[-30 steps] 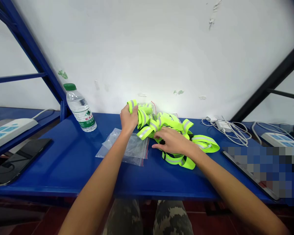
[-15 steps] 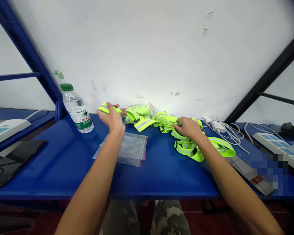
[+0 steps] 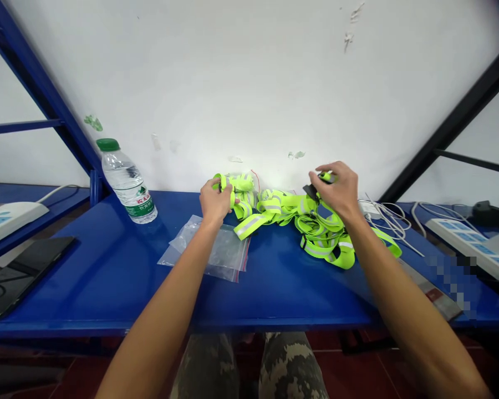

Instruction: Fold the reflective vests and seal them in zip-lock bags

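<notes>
Neon-yellow reflective straps with silver stripes lie tangled along the back of the blue table, more of them heaped on the right. At the left end of the tangle, my left hand is closed around a strap that bends over its fingers. Raised above the right heap, my right hand pinches a strap end with a black buckle. A clear bag holding folded straps rests against the wall behind my left hand. Flat clear zip bags with red seal lines lie below my left wrist.
A water bottle with a green cap stands at the left, a black tablet-like slab nearer the edge. White cables and a power strip lie at the right. A grey flat package is partly under my right forearm.
My left hand has moved right, toward the bagged straps, with the strap. My right hand has risen from the heap and moved slightly right, lifting a strap with its black buckle.
</notes>
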### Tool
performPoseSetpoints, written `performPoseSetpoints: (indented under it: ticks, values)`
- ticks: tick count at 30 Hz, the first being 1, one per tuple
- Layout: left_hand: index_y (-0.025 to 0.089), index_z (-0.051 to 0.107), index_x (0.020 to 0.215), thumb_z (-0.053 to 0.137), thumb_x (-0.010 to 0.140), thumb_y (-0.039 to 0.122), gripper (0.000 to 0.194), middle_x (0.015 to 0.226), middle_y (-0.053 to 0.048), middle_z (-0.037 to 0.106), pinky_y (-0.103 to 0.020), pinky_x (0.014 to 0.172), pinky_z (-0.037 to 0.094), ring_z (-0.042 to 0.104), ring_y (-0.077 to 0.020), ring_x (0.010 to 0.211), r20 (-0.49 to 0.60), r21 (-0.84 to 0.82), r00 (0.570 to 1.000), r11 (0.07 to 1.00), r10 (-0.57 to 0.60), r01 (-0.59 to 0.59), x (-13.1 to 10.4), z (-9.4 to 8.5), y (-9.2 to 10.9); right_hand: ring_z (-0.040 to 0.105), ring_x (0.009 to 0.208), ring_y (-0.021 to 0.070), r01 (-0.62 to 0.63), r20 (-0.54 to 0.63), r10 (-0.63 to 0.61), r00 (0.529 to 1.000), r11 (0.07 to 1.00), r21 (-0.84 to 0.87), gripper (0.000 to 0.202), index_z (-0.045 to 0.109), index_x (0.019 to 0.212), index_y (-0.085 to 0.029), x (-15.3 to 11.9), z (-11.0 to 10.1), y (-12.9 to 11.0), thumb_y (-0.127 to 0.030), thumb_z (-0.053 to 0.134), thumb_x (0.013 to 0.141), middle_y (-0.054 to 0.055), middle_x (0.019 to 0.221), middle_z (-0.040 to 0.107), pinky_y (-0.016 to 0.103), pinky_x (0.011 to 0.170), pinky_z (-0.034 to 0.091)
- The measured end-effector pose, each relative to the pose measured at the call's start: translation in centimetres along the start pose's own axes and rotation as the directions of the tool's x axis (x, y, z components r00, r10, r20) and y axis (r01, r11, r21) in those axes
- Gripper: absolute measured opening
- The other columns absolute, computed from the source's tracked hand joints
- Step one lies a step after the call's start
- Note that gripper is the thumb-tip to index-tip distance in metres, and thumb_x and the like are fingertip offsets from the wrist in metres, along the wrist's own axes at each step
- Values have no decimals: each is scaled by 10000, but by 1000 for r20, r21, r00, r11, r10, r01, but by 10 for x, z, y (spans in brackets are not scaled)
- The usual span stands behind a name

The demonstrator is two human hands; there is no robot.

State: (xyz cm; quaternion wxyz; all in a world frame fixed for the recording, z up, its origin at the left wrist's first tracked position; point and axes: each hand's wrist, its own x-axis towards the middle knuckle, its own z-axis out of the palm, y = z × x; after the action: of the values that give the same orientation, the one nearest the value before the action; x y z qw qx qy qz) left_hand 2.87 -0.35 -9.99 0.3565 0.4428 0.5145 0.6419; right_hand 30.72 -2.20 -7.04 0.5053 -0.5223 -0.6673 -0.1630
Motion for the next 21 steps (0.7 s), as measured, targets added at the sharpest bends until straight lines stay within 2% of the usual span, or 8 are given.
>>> performPoseSetpoints:
  ticks: [2,4,7,9,13,16,18,21]
  values:
    - [203,565,1063,702,763,296,343,770,-36,617,-325,695,541,691,-235,755,-43,97,994,991,98,-94,0,-2,-3,634,850,215,-29,-157,40,987,997,75,199,638,864,-251,2,-6,-22,-408,530,921,81,893,685,402,805,518]
    - [208,547,1047,719,745,286,356,876,-63,625,-382,858,511,666,-268,930,-94,230,972,955,214,-188,-5,-3,-2,636,807,205,-19,-186,45,982,990,140,198,625,828,-236,-2,-9,-41,-382,523,916,63,845,682,385,763,521]
    - [183,500,1082,709,726,217,414,1195,-149,559,-464,1032,396,510,-324,1214,-83,535,894,777,440,-332,-21,1,4,645,760,194,41,36,-51,998,971,236,150,638,776,-202,-16,-7,-56,-314,569,849,43,789,686,351,733,512]
    - [175,508,1078,658,785,264,340,1287,-169,514,-496,1056,359,443,-347,1272,117,680,850,583,513,-445,-35,7,7,646,726,179,31,250,-103,963,961,276,126,660,774,-190,-25,-5,-56,-281,582,815,35,761,691,322,707,500]
    - [180,544,1100,607,828,529,446,1124,-138,631,-437,898,469,595,-329,1061,674,630,711,347,199,-695,-57,21,-4,634,640,163,-46,591,-96,801,974,221,143,688,803,-183,-36,-1,-48,-279,583,809,21,699,694,289,624,464]
    - [166,517,1215,619,841,453,483,1121,-159,650,-404,812,488,637,-332,1002,720,661,693,262,40,-703,-61,28,-20,650,639,170,-44,717,-75,693,988,145,168,703,842,-192,-36,2,-44,-303,578,831,21,710,713,287,612,452]
    - [165,550,1169,545,894,337,325,1087,-158,665,-399,811,480,644,-320,995,684,680,727,310,57,-664,-55,29,-26,666,669,185,-3,771,-66,634,996,88,171,707,838,-204,-35,6,-44,-311,574,845,27,751,729,298,633,453]
    - [157,596,1040,505,905,308,222,990,-127,685,-375,820,481,642,-280,958,619,525,771,651,150,-549,-40,28,-21,682,769,236,111,768,-51,638,993,-26,185,707,912,-200,-36,13,-44,-321,579,857,69,854,742,336,712,464]
